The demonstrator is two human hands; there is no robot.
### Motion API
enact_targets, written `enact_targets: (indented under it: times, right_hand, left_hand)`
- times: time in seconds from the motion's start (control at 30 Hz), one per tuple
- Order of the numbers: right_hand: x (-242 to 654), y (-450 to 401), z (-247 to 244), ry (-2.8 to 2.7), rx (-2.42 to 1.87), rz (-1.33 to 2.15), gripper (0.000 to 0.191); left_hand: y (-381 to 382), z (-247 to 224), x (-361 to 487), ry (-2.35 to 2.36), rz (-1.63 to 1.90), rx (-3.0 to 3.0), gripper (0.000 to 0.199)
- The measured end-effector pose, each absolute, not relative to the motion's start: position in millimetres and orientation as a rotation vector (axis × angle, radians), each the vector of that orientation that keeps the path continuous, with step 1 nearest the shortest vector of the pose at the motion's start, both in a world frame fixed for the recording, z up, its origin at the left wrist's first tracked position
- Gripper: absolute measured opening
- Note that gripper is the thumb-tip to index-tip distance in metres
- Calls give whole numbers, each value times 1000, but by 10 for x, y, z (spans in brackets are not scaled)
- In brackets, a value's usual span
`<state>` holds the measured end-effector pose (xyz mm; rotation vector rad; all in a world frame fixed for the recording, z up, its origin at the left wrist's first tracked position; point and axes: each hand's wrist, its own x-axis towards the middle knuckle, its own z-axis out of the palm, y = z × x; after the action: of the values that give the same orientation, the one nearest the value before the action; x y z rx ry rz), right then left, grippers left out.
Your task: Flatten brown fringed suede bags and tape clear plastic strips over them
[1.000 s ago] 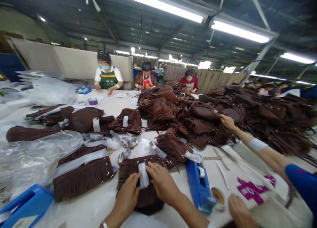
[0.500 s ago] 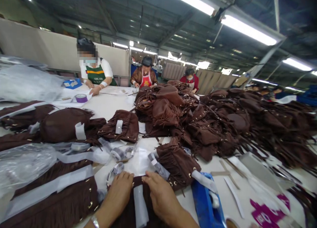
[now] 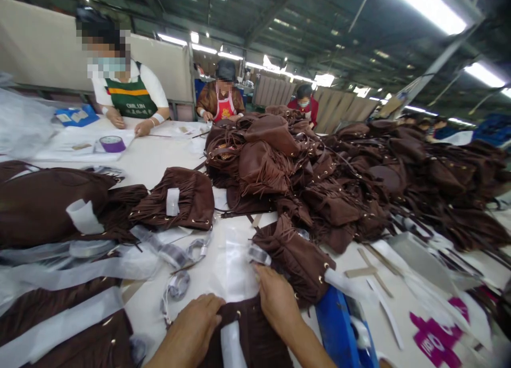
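White surface [image 3: 155, 163], heaped bags [image 3: 265, 168] at three o'clock! At six, a brown bag [image 3: 261, 333] lies between left hand [image 3: 195, 325] and right hand [image 3: 277, 299], clamped or not, can't tell; likely soft, light, best held by its top edge.

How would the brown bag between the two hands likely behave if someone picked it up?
The brown bag would probably sag, since the pile of similar bags looks slumped and creased. Its dull surface suggests it may not be very slippery. The white strip running over it might keep its middle gathered, though its fastening cannot be seen.
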<state>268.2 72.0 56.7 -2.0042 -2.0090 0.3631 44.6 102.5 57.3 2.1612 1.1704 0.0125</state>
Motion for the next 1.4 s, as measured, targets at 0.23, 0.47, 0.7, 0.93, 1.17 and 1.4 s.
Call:
enact_targets:
  times: [0.23, 0.47, 0.7, 0.93, 1.17, 1.4]
  right_hand:
    - [2468, 570, 566, -2134, -1816, 599, 35]
    - [2481, 584, 473, -2197, -1710, 628, 24]
    - [2468, 555, 571, -2141, -1688, 644, 23]
    - [2425, 693, 428, -2242, -1822, 535, 32]
    - [2417, 652, 412, -2247, -1732, 514, 32]
    - [2469, 294, 446, -2161, -1555, 396, 33]
  left_hand:
    - [1440, 568, 810, 1405, 96, 2310, 23]
    - [1608, 376, 1076, 1429, 23, 2404, 20]
    - [1590, 323, 813, 1474, 27, 2416, 11]
    - [1635, 308, 774, 1421, 111, 2439, 6]
    - [1171, 725, 599, 1401, 347, 2379, 23]
    - [54, 829, 540, 997, 477, 2412, 47]
